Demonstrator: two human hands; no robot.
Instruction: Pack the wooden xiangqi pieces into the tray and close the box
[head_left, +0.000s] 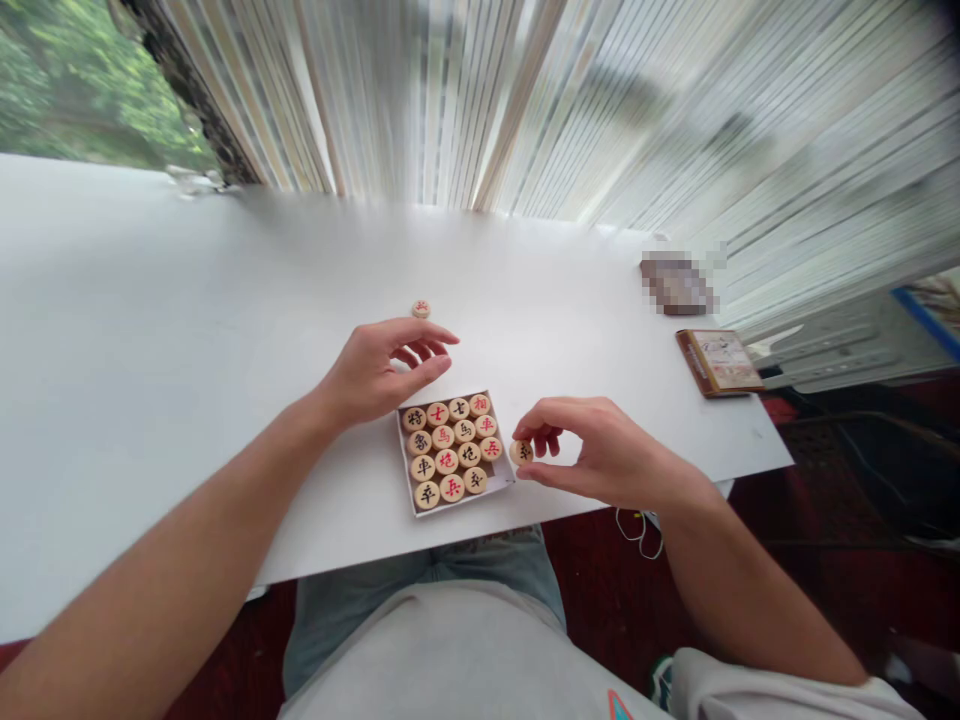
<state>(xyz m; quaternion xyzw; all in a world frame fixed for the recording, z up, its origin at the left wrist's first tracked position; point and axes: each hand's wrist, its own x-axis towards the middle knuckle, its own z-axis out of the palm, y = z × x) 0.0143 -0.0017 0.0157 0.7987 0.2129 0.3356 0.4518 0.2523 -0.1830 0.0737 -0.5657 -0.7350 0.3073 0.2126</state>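
Note:
A shallow white box point(406, 470) on the table holds several round wooden pieces with red or black characters, set in rows. At its near right corner one spot has no piece in the top layer. Just right of the box, my right hand point(574, 450) pinches a wooden piece with a black character point(521, 453) between thumb and fingers. My left hand point(397, 365) hovers over the box's far left edge, fingers apart, holding nothing. Beyond it lies a single piece with a red character point(421, 309).
The white table point(187, 350) reaches back to a striped curtain point(420, 100). At the right end lie a brown box with a picture point(721, 362) and a pixelated object point(677, 283). A white cable point(640, 535) hangs below the near edge.

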